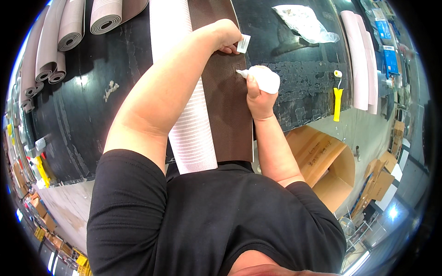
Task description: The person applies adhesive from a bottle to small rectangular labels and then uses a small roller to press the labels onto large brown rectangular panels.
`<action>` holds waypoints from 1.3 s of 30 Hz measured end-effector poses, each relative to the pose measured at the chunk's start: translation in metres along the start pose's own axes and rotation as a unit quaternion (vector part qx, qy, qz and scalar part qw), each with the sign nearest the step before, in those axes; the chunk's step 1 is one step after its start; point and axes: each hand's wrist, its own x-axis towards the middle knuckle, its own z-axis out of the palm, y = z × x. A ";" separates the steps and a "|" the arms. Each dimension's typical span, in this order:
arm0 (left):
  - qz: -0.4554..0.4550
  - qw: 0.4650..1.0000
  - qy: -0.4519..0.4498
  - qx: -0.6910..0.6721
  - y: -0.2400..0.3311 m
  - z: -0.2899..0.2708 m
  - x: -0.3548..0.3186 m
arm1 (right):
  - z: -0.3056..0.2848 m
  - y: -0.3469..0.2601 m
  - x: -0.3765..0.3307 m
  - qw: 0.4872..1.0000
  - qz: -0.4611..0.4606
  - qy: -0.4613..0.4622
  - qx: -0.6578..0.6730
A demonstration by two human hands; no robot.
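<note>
A brown textured mat [228,119] runs lengthwise in front of me, its right edge pale. Along its left side lies a whitish ribbed roll [195,145], partly covered by my left forearm. My left hand [228,36] is over the mat's far part, fingers closed on a small white label [244,44] near the right edge. Closer to me, my right hand [260,102] grips a white squeeze bottle [267,80], thumb upon it. The bottle is tipped, its thin nozzle pointing left over the mat; whether the tip touches the surface I cannot tell.
Several rolled mats [71,39] lie at the far left of the dark worktable [83,124]. To the right are a crumpled plastic bag [306,23], a small yellow-handled roller [338,103] and pale rolls [359,60]. An open cardboard box [317,154] stands below the table's near right edge.
</note>
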 end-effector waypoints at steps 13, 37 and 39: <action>-0.005 1.000 -0.008 -0.021 -0.008 -0.003 0.007 | -0.039 0.010 0.002 0.804 0.365 0.075 0.463; -0.002 0.998 -0.011 -0.069 -0.007 -0.001 0.004 | -0.047 -0.050 0.146 0.389 0.054 -0.545 -0.741; -0.008 0.997 -0.007 -0.072 -0.006 0.000 0.005 | -0.046 -0.051 0.148 0.376 0.044 -0.555 -0.741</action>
